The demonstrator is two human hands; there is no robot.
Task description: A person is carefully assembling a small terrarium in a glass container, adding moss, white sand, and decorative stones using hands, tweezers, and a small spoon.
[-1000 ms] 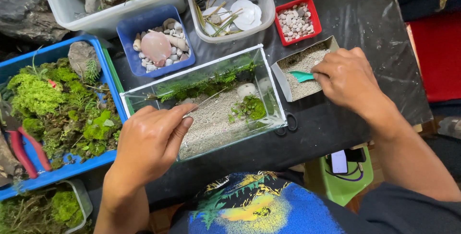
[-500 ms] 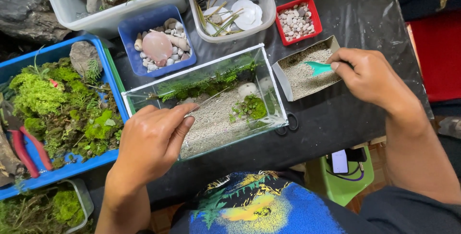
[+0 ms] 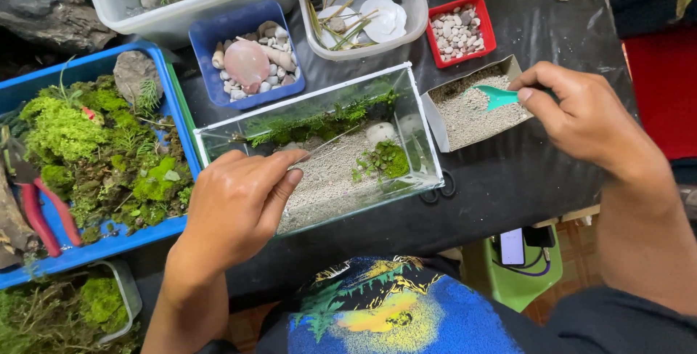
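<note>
A small glass tank stands on the black table, with pale sand, moss along its back wall, a white stone and a green plant clump inside. My left hand rests at the tank's near left corner. It pinches thin metal tweezers that reach in over the sand. To the right, my right hand holds a small teal scoop over an open box of sand.
A blue tray of moss with red-handled pliers lies at the left. Behind the tank are a blue box of shells, a white tub of sticks and a red box of pebbles. Scissors handles poke out under the tank.
My right hand has drawn the teal scoop to the right across the sand box. My left hand has stayed at the tank with the tweezers.
</note>
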